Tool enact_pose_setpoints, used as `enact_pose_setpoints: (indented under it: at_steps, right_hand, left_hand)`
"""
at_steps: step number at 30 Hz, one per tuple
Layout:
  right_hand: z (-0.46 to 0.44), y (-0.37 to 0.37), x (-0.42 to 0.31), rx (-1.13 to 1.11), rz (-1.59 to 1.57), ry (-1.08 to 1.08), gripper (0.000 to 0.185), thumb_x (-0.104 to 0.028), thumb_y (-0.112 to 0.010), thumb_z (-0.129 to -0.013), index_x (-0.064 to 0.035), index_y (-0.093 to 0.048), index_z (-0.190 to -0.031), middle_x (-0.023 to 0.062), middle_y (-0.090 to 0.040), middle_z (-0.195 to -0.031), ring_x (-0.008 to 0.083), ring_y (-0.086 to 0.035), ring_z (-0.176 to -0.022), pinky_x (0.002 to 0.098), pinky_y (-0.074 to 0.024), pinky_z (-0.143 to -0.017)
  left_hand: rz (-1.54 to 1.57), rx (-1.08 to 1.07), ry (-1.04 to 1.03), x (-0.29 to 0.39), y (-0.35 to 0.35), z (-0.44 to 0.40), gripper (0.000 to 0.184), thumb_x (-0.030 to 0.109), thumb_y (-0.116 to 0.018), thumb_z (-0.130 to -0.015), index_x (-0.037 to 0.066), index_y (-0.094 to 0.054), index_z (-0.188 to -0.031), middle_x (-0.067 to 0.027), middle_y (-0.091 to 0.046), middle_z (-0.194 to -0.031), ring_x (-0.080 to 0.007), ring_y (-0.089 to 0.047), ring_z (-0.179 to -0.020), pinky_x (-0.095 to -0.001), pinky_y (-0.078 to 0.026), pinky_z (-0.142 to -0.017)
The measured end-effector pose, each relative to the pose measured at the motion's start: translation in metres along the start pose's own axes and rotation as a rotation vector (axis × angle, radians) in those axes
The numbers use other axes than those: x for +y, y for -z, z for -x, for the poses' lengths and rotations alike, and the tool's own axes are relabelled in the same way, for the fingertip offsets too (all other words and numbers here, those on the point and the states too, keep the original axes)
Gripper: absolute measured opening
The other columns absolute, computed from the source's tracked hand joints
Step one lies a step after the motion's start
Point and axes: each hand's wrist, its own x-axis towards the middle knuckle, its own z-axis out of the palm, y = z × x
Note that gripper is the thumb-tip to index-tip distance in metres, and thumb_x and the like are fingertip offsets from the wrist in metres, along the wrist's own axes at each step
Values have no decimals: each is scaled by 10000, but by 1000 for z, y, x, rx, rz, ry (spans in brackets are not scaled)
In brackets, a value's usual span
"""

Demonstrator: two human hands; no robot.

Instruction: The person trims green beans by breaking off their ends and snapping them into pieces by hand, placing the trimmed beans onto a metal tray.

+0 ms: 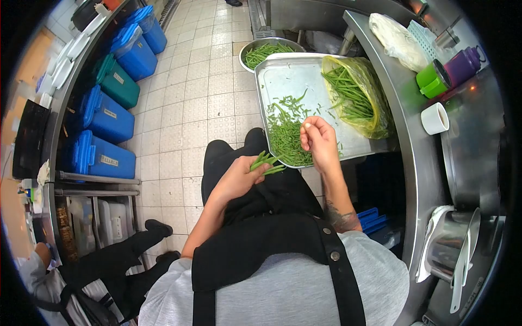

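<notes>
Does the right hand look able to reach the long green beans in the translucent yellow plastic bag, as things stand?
Probably yes: the right hand is near the translucent yellow plastic bag, whose open mouth leaves the long green beans exposed.

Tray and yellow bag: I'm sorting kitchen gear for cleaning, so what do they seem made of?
Tray: probably metal, judging by its silvery-grey, softly reflective finish. Yellow bag: likely thin plastic film, since it looks glossy, see-through and creased.

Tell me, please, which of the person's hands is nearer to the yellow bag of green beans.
Right. The right hand is above the tray, a little left of the yellow bag; the left hand, holding green beans, is farther left, over the lap.
</notes>
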Motion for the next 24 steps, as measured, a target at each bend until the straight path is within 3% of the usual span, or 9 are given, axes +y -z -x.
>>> enact_pose_setpoints:
  at_steps: [4,7,8,11,14,18,24]
  right_hand:
    - [6,1,-19,-341,249,-137,143,-115,-525,-919,-4,-612,-947,-20,-541,-691,32,-431,-527,188,-336,-455]
    - [5,-7,-28,-557,687,-46,159,-125,-570,-901,4,-652,-947,-34,-539,-652,15,-416,-534,192,-319,-457]
    - [2,-4,-13,-574,648,-18,142,-128,-614,-879,2,-668,-900,-46,-531,-623,9,-396,-533,200,-303,-453]
    - [1,-12,-16,-561,609,-10,109,-112,-650,-839,-8,-679,-855,-34,-538,-621,20,-403,-521,212,-308,-447]
    - [5,-30,-21,-392,731,132,85,-98,-678,-792,-13,-680,-788,-7,-544,-621,34,-411,-504,229,-318,-448]
    - [1,-51,-9,-148,726,317,55,-48,-666,-737,1,-670,-760,74,-587,-676,116,-512,-504,256,-412,-486]
    - [-2,-60,-2,-28,738,389,45,-27,-644,-745,10,-652,-768,105,-604,-703,161,-556,-520,271,-449,-504]
  left_hand:
    - [61,-7,29,-9,4,-1,248,154,-517,-943,3,-526,-746,35,-453,-598,-54,-368,-552,-240,-329,-503]
    - [78,-13,-25,-13,9,-2,251,154,-519,-941,16,-519,-731,33,-457,-598,-50,-373,-556,-235,-322,-504]
    - [84,2,-22,-13,11,-2,248,154,-519,-941,14,-523,-736,33,-457,-597,-50,-373,-554,-235,-321,-503]
    - [70,48,-7,-10,15,1,236,155,-520,-940,10,-536,-755,32,-456,-594,-50,-375,-549,-236,-320,-503]
    - [55,102,-10,-10,16,0,221,161,-522,-940,6,-557,-786,32,-455,-590,-47,-375,-547,-234,-318,-500]
    - [204,206,-4,-13,9,-7,207,173,-505,-955,5,-577,-858,44,-443,-614,-40,-362,-552,-219,-295,-495]
    - [311,273,26,-9,7,-9,219,201,-493,-963,16,-592,-899,51,-444,-626,-33,-350,-543,-203,-268,-488]
